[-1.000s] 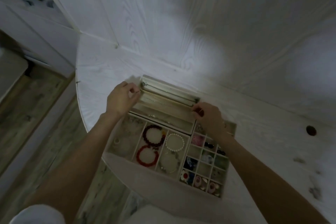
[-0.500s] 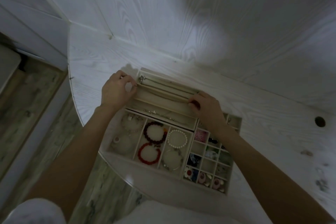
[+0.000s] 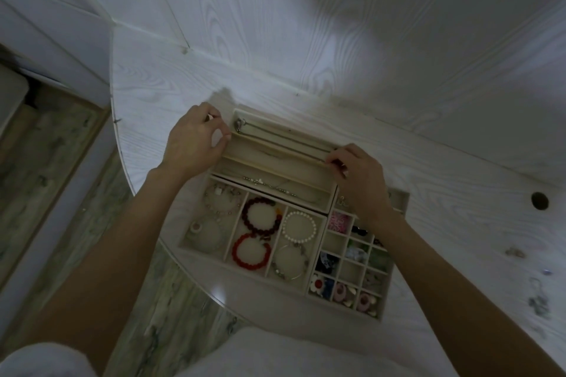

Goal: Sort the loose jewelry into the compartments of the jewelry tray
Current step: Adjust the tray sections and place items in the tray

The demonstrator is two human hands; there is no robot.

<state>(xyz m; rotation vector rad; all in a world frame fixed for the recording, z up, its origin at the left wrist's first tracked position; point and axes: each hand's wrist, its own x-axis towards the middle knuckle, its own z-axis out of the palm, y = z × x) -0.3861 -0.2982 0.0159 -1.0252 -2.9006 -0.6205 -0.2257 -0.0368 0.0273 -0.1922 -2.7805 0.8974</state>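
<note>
the left hand (image 3: 192,141) rests at the left end of the long slots, fingers curled, thumb touching the jewelry tray (image 3: 398,196) wall (i cannot tell if it pinches anything). the right hand (image 3: 357,176), at 3 o'clock from it, pinches the end of a thin necklace (image 3: 284,147) lying along a long slot. toward 6 o'clock sit a dark red bracelet (image 3: 260,217), a bright red bracelet (image 3: 251,251) and a pearl bracelet (image 3: 299,227), each in its own box. the tray sits on a white table (image 3: 159,95).

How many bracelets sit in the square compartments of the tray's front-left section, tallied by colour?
Dark red beaded: 1
Bright red beaded: 1
White pearl: 1
Silver or pale metal: 3, namely
Total: 6
</note>
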